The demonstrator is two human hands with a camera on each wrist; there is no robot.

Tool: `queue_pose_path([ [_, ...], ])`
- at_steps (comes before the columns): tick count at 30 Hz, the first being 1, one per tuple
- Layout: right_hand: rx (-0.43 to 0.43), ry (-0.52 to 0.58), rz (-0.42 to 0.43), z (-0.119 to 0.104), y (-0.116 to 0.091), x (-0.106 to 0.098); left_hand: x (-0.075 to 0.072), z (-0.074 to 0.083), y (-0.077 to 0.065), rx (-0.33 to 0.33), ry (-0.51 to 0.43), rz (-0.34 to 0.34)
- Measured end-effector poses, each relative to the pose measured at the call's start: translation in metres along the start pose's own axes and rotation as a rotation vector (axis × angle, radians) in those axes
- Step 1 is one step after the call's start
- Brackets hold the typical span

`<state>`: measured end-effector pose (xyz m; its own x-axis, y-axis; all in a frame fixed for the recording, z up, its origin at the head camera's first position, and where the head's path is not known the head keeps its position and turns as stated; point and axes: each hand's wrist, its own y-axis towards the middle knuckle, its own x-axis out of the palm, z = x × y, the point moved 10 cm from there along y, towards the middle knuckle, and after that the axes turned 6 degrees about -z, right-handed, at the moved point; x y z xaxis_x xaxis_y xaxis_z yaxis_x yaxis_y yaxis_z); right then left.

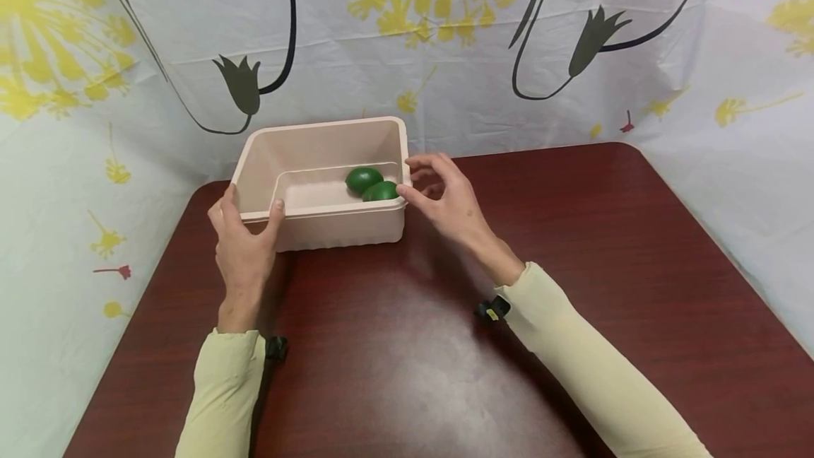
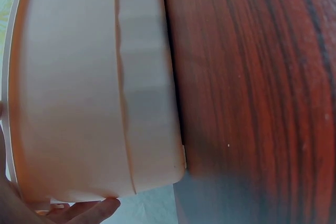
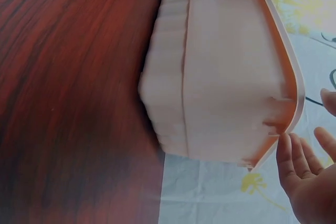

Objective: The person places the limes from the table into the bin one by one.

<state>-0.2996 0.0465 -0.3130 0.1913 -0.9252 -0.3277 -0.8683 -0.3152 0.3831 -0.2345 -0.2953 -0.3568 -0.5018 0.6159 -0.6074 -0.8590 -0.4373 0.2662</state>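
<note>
A pale pink plastic bin [image 1: 343, 228] stands upright on the table. Inside, near its right end, lie two glossy dark green oval fruits [image 1: 364, 179], side by side. My left hand [image 1: 244, 253] grips the bin's near left corner, thumb over the front rim and fingers around the left side. At the right end is my right hand [image 1: 458, 207], thumb and fingers spread around the near right corner. In the right wrist view, its straight fingers [image 3: 299, 156] reach right at the rim from outside, with the thumb apart. The left wrist view shows the bin's outer wall [image 2: 73, 77] and left fingertips below.
Beneath everything is a dark red wood-grain table [image 1: 381, 345] with rounded far corners. A white cloth [image 1: 445, 112] printed with yellow and grey flowers hangs behind it and along both sides. Each wrist wears a small black device [image 1: 492, 309] at the sleeve cuff.
</note>
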Motion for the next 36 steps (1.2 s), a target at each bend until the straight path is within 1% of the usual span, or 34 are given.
queue_pose_path([
  [8,0.033,-0.022,0.010,0.010,-0.008,-0.009,0.002,0.000,0.001,0.000,0.002,-0.004],
  [14,0.056,-0.052,0.011,0.023,-0.017,-0.019,0.002,0.000,0.002,0.001,-0.012,-0.001],
  [24,0.145,-0.121,-0.005,0.049,-0.040,-0.039,0.004,0.000,0.002,-0.032,-0.034,0.007],
  [29,0.189,-0.170,-0.003,0.058,-0.050,-0.052,0.003,-0.001,0.002,-0.040,-0.016,0.004],
  [32,0.214,-0.212,-0.004,0.062,-0.057,-0.058,0.003,-0.001,0.001,-0.047,0.004,-0.010],
  [36,0.217,-0.277,-0.006,0.064,-0.064,-0.062,0.003,-0.002,-0.001,-0.058,0.036,-0.038],
])
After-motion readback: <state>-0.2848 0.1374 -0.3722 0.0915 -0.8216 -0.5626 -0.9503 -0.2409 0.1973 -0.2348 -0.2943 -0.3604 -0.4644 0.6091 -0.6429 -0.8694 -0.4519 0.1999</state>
